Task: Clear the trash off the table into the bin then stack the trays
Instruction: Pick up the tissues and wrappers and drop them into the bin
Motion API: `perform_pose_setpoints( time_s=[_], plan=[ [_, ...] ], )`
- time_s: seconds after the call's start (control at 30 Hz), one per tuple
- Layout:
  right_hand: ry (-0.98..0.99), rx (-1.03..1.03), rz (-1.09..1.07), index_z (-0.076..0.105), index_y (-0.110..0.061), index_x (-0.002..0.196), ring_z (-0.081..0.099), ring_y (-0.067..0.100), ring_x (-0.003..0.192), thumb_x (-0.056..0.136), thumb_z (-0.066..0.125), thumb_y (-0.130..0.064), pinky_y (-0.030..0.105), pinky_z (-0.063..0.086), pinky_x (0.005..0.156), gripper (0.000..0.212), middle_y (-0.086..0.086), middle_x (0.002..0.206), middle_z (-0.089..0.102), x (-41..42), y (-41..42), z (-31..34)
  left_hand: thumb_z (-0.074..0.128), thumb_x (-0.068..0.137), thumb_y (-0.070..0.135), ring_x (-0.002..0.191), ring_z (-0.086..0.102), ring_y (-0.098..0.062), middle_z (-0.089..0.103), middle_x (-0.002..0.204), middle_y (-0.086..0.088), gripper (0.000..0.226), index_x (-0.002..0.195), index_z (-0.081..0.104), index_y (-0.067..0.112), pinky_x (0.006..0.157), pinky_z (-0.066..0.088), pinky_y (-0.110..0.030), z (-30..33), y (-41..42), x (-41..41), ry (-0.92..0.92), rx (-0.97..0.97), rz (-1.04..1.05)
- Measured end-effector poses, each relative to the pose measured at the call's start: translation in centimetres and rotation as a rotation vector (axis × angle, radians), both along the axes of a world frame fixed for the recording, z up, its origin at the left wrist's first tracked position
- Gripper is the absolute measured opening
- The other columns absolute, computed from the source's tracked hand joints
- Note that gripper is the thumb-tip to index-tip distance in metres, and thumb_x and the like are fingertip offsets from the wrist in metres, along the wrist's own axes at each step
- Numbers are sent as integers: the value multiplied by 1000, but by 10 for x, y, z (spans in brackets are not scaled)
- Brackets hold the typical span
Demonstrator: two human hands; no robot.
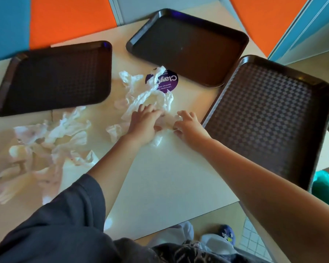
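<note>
**Three trays, scattered napkins, two hands at work**

From the head camera: three dark brown plastic trays lie apart on a pale table point(169, 186). All are rounded rectangles with raised rims: the left tray point(53, 78), the far tray point(188, 46) and the right tray point(264, 118), whose floor shows a woven, checkered texture. Crumpled white paper napkins lie in two loose heaps, one at the left point(46, 149) and one mid-table point(146, 95), partly covering a round purple sticker point(167, 82). The left hand point(144, 122) and right hand point(188, 126), fingers curled, gather the mid-table napkins. A teal bin bag point(325, 185) shows at the right edge.
</note>
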State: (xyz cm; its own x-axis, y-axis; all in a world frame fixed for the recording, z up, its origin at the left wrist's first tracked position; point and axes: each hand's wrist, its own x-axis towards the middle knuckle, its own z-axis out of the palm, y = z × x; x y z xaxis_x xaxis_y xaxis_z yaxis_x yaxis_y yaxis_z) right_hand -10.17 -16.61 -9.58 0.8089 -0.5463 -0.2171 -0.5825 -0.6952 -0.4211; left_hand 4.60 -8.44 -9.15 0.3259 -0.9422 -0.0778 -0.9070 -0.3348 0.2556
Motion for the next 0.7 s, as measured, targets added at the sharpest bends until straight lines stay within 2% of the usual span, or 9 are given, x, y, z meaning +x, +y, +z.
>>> perform_pose_setpoints(
  time_s=[0.1,0.17,0.3,0.4,0.43,0.5,0.57,0.63,0.7],
  plan=[
    [-50,11,-38,65,-4,103,34,30,118,90,56,-16,36,41,93,20,11,136,38,0,1,-2,67,82,17,100,46,-31,58,104,-4,17,98,67,16,77,38,-38,-5,4,2,18,-189,4],
    [-94,11,-68,65,-1,97,39,31,113,88,57,-13,35,42,88,18,13,130,42,-1,2,1,67,83,19,95,49,-31,60,100,-6,11,90,67,11,74,39,-37,-6,6,2,48,-303,51],
    [-222,27,-208,49,-6,75,43,24,85,81,51,-5,30,37,66,6,12,98,47,-7,3,12,56,89,12,92,53,-34,64,98,-12,12,95,60,2,80,41,-38,6,9,-2,160,-507,154],
    [-278,44,-299,39,-11,78,41,25,70,77,46,1,30,31,60,14,7,83,43,-14,2,21,51,90,9,86,58,-35,66,95,-13,12,95,58,0,78,45,-41,22,10,-9,203,-623,170],
    [-280,45,-319,40,-11,80,43,27,69,77,44,2,31,32,59,14,8,82,45,-17,2,24,51,88,7,87,59,-33,67,95,-11,11,94,58,1,82,42,-38,24,10,-12,194,-664,159],
    [-284,15,-333,47,-7,91,50,33,72,78,42,4,36,40,59,18,12,87,55,-24,5,29,51,86,5,102,53,-20,64,108,1,13,95,60,8,94,26,-23,30,9,-20,172,-679,159],
    [-285,-31,-323,51,-6,101,55,36,74,79,42,5,39,46,61,26,14,94,61,-31,7,32,55,84,10,108,45,-14,58,116,6,12,92,62,15,84,18,-18,33,6,-26,126,-669,158],
    [-277,-34,-334,51,-8,98,54,35,76,79,42,6,38,46,61,25,12,93,61,-38,8,33,58,83,14,98,48,-18,61,104,1,9,90,64,13,78,24,-22,37,1,-30,151,-700,150],
    [-264,-14,-366,47,-12,91,52,32,79,78,43,6,35,43,61,22,8,90,57,-45,8,35,59,86,14,83,52,-18,61,92,-3,11,92,61,5,72,35,-21,43,-3,-35,292,-745,118]
  ],
)
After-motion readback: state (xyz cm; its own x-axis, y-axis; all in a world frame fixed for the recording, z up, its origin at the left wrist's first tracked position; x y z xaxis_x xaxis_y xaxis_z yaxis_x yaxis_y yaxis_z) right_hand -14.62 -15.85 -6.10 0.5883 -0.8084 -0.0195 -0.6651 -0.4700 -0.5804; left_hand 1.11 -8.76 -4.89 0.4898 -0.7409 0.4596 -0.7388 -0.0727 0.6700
